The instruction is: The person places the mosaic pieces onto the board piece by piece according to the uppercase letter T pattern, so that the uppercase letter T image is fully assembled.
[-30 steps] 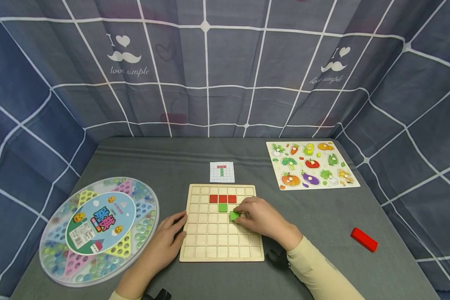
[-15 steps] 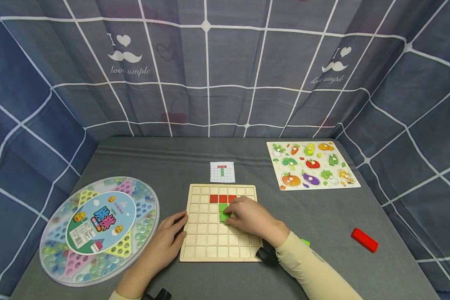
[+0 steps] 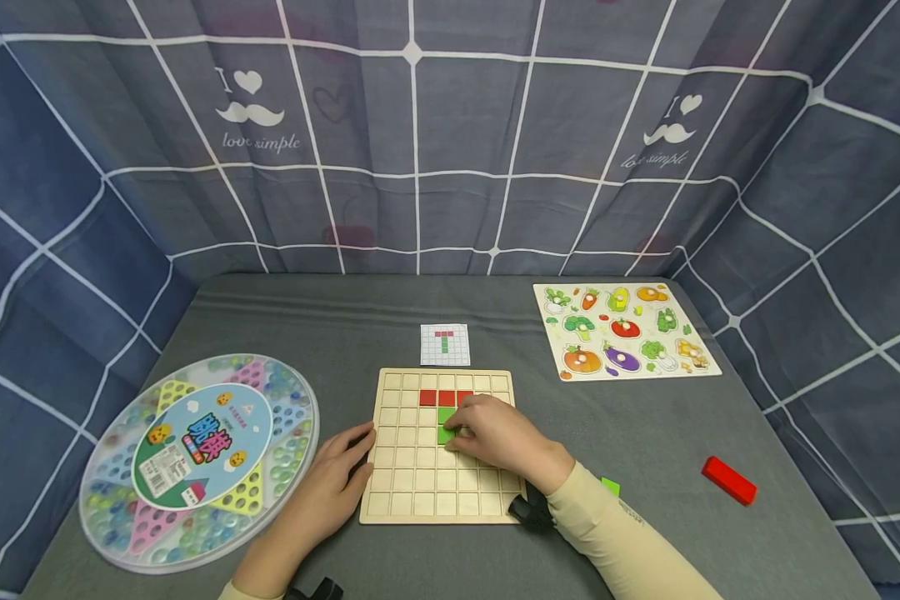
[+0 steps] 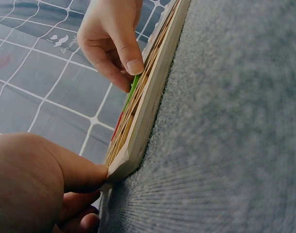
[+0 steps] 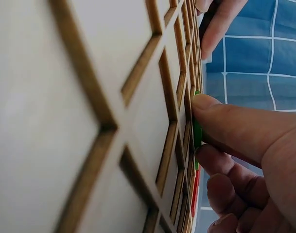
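Observation:
A wooden grid board [image 3: 405, 483] lies flat, with three red square tiles [image 3: 446, 398] in a row and a green tile [image 3: 446, 414] below the middle one. My right hand [image 3: 498, 433] pinches another green square tile [image 5: 198, 128] by its edges, directly below the first green one; its right side is hidden by the fingers. My left hand [image 3: 337, 475] rests against the board's left edge, the thumb [image 4: 87, 175] and fingertips touching it. Behind the board lies a small pattern card [image 3: 444, 354] with a red and green T.
A round marble board game [image 3: 300, 467] lies at left, beside my left forearm. At the back right is a vegetable puzzle board [image 3: 551, 317]. A red block [image 3: 729, 480] lies at right, and a green piece [image 3: 610, 486] shows partly behind my right sleeve.
My right hand has moved left with the green tile, bringing it below the first green tile. Over the last half second it has barely shifted. My left hand has stayed in place.

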`<state>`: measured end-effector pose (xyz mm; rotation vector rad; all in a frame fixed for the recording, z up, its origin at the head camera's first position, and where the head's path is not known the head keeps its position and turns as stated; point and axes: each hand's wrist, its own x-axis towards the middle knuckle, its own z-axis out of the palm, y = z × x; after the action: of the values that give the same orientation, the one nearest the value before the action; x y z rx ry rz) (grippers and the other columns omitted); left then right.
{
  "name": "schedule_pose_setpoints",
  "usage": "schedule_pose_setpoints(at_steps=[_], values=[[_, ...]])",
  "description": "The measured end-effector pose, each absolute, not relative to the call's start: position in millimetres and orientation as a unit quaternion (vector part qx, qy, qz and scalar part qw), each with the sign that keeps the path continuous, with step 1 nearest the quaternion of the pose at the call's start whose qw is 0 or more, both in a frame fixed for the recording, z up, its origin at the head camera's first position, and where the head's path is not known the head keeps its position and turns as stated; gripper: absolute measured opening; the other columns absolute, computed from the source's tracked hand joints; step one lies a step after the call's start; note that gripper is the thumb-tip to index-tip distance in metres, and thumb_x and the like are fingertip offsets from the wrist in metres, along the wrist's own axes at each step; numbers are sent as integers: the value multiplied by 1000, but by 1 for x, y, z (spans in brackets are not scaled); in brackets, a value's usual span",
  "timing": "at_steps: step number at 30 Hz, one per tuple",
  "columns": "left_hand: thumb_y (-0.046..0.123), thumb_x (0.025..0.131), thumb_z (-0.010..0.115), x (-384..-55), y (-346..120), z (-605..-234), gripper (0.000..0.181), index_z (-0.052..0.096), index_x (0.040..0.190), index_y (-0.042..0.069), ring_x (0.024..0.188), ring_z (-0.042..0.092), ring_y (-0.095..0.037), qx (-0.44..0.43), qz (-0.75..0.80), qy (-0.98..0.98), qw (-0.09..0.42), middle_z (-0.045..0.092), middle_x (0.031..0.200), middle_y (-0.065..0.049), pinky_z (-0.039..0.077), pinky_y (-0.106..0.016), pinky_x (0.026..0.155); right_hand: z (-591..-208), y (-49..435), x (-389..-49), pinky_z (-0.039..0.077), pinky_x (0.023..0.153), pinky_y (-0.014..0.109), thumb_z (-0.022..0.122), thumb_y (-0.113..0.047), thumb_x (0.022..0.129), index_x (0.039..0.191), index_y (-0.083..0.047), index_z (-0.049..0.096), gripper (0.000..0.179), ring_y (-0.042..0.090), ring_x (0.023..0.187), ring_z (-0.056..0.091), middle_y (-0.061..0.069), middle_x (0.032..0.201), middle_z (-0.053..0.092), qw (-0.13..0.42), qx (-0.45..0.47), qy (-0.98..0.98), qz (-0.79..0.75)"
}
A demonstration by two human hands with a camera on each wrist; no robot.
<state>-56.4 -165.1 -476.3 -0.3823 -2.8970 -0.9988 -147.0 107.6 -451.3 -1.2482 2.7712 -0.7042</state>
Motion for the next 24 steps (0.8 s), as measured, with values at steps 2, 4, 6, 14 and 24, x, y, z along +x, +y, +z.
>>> schedule_pose_setpoints(at_steps=[2, 4, 6, 14, 24], values=[[12, 96, 65, -56, -165, -476, 48, 54, 140, -1, 136, 39, -34, -124, -324, -938, 27, 47, 148, -10, 36, -55, 105, -452, 108, -147, 51, 75, 23, 83, -25, 82, 97, -14, 79, 19, 6, 83, 61, -7, 91, 67, 13, -399, 889, -225], [11, 96, 65, -56, -165, -477, 48, 54, 140, -2, 136, 39, -34, -125, -324, -937, 28, 47, 147, -10, 36, -55, 105, -452, 109, -147, 50, 75, 22, 82, -26, 82, 98, -14, 79, 20, 6, 82, 61, -7, 91, 67, 14, -398, 890, -222], [11, 96, 65, -56, -165, -477, 48, 54, 140, -1, 136, 39, -34, -125, -323, -938, 29, 47, 147, -10, 37, -54, 105, -452, 111, -147, 50, 76, 22, 82, -28, 82, 99, -14, 79, 22, 5, 83, 61, -7, 92, 68, 15, -397, 890, -223], [11, 96, 65, -57, -165, -477, 48, 54, 140, -2, 136, 39, -34, -128, -321, -938, 31, 47, 148, -11, 37, -55, 105, -443, 129, -140, 51, 81, 27, 80, -24, 84, 107, -12, 77, 26, 8, 89, 63, -4, 98, 70, 1, -381, 893, -241], [12, 96, 66, -57, -165, -477, 48, 54, 140, -2, 135, 40, -34, -129, -317, -939, 30, 47, 147, -11, 37, -55, 105, -437, 169, -123, 50, 69, 26, 80, -25, 85, 107, -12, 77, 25, 12, 78, 59, -4, 99, 68, -22, -338, 905, -258]])
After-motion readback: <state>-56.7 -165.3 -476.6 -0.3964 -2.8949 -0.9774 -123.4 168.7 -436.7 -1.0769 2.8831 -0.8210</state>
